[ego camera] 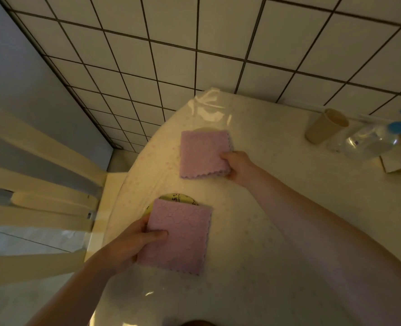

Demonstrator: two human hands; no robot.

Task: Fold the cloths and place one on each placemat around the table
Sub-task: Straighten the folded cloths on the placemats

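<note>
Cream-painted chair slats (pixel 42 161) stand at the far left, just beside the round table (pixel 265 231) with its glossy plastic cover. Next comes the left hand (pixel 133 243), thumb laid flat on top of the near pink cloth (pixel 180 236) and the other fingers tucked under its left edge, so it pinches the folded square. That cloth lies over a yellow round placemat (pixel 171 198), of which only a sliver shows at the far edge. Further along, the right hand (pixel 238 164) grips the far pink cloth (pixel 204 155) at its right edge, fingers curled round the fold; whether a placemat sits beneath it I cannot tell, though a clear wrinkled sheet (pixel 209 109) lies just beyond. A paper cup (pixel 324 125) and a spray bottle (pixel 373 140) sit at the far right.

To finish well, I judge each cloth should be centred on its mat before release, edges kept stacked, then pressed flat with open fingers so the fold does not spring apart on the slick cover.
</note>
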